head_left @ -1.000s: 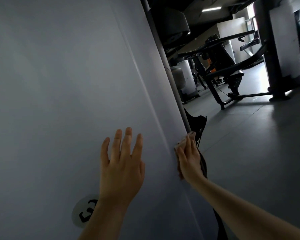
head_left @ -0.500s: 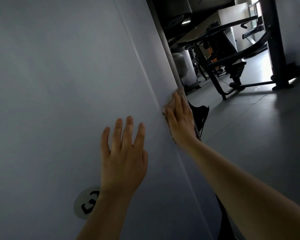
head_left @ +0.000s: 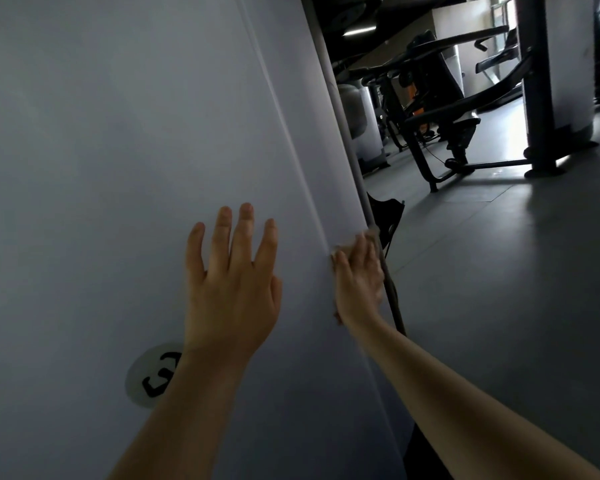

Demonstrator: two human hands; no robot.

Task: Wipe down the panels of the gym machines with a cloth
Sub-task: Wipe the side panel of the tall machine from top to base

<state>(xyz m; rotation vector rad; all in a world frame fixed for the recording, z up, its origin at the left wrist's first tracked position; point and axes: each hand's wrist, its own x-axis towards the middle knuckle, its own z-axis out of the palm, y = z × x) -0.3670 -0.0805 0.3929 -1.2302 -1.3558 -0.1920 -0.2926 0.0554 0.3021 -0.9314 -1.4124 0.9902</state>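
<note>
**Cloth pressed to the panel's right edge**

The left hand (head_left: pixel 231 289) is laid flat on the pale grey machine panel (head_left: pixel 118 150), fingers straight and spread, just above a round sticker (head_left: pixel 149 375). The cloth (head_left: pixel 361 239) is pressed against the panel's right edge under the straight fingers of the right hand (head_left: pixel 359 282), which is blurred. Exercise machines (head_left: pixel 440 109) are seen beyond, on the dark floor (head_left: pixel 499 289).

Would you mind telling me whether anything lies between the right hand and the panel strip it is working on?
Only the cloth itself: the right hand presses it flat against the panel near its right edge. Nothing else visible intervenes.
</note>
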